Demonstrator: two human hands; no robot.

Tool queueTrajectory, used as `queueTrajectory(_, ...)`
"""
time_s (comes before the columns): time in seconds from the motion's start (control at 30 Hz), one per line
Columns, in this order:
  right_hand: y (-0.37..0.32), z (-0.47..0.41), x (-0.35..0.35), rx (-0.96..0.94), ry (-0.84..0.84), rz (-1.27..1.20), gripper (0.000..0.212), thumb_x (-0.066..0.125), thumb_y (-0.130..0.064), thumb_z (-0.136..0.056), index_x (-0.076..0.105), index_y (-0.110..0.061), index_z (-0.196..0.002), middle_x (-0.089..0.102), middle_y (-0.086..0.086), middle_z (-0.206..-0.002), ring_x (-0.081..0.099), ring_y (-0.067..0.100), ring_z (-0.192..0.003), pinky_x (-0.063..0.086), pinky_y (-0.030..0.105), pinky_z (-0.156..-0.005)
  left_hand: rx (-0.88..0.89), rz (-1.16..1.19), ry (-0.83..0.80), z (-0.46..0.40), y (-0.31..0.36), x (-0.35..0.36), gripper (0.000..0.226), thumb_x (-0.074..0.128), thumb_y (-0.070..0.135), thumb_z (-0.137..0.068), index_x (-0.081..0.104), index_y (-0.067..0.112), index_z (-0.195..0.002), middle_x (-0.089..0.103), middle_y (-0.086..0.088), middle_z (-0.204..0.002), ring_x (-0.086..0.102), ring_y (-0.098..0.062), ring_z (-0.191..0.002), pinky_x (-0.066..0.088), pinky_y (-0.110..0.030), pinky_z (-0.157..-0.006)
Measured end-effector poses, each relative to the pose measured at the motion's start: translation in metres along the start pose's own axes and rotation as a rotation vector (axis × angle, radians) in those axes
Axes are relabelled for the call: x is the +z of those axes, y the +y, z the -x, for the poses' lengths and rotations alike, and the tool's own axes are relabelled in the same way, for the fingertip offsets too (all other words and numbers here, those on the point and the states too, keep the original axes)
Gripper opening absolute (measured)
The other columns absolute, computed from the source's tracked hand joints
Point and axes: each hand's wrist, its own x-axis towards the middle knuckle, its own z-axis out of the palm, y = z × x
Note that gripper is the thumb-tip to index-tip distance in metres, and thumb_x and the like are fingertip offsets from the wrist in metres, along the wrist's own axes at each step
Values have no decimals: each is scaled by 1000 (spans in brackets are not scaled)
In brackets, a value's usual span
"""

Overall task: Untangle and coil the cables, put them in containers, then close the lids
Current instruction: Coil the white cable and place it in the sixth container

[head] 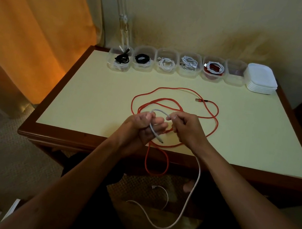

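Note:
A white cable runs between both hands above the table's front edge. My left hand grips it near one end, whose plug hangs just below the fingers. My right hand pinches the same cable a short loop further along. From there its long tail drops past the table edge and curls over the floor. A red cable lies in loose tangled loops on the table under my hands, one loop hanging over the front edge. Several open clear containers line the back edge.
Most containers hold coiled black, white or red cables; the far-right container looks nearly empty. A stack of white lids sits at the back right. The pale table has a dark wooden rim. An orange curtain hangs at left.

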Motion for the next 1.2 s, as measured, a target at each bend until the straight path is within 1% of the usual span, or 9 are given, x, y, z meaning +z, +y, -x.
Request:
queueTrajectory(0.17,5,19,14,-61,-108,155,36,49,-16,-102,61,-37,-75,61,-14,-60,53,0,-55,41,20,-57,17,38,7,-6,4,11,21,52,6,-88,54,-2,-107,62,-5,-83,65,-12,-80,55,-28,-85)
queueTrajectory(0.27,-2,35,18,24,-205,98,29,46,-26,-105,65,-25,-83,60,-5,-58,50,2,-46,40,22,-50,69,117,66,-8,4,14,40,52,1,-84,46,-1,-124,63,-9,-95,67,-10,-81,55,-25,-75)
queueTrajectory(0.37,-2,59,17,180,-379,-32,28,43,-31,-105,65,-17,-116,58,-1,-59,44,6,-39,35,19,-39,170,189,288,-11,15,10,43,46,-1,-96,35,11,-135,62,-14,-119,68,-17,-99,57,-30,-76)
queueTrajectory(0.43,-3,74,12,241,-474,-101,28,44,-30,-105,60,-19,-125,58,0,-62,44,7,-42,36,18,-39,207,114,457,-11,19,8,34,41,2,-101,36,9,-134,66,-13,-112,71,-22,-97,58,-33,-80)
queueTrajectory(0.57,-28,79,-8,242,-597,-129,24,51,-23,-102,62,-10,-119,60,4,-69,51,12,-48,43,20,-45,198,-312,526,-2,4,6,26,44,5,-102,45,3,-128,71,-15,-106,71,-25,-100,56,-36,-90)
queueTrajectory(0.77,-53,59,-30,225,-235,-204,21,58,-13,-98,72,3,-97,59,8,-56,39,12,-37,29,21,-36,134,-757,227,13,-17,13,8,57,5,-94,60,-1,-98,74,-13,-93,72,-26,-89,59,-32,-74)
queueTrajectory(0.87,-56,47,-41,229,-121,-232,15,59,-6,-95,73,-1,-98,62,9,-60,34,12,-37,24,21,-37,17,-699,84,18,-28,18,16,46,7,-100,61,1,-102,72,-9,-91,70,-22,-85,55,-29,-76)
queueTrajectory(1.0,-59,42,-46,181,-185,-151,23,52,-3,-98,68,-7,-113,71,12,-74,40,12,-39,28,22,-39,-101,-565,48,17,-38,24,30,32,13,-105,60,4,-110,57,-1,-68,50,-15,-62,43,-26,-63)
queueTrajectory(1.2,-40,33,-41,58,-45,-56,21,51,-10,-102,68,-6,-113,67,2,-64,36,3,-36,34,9,-42,-217,-336,-63,14,-31,40,41,26,26,-105,61,3,-103,34,-2,-65,29,-13,-56,29,-27,-57)
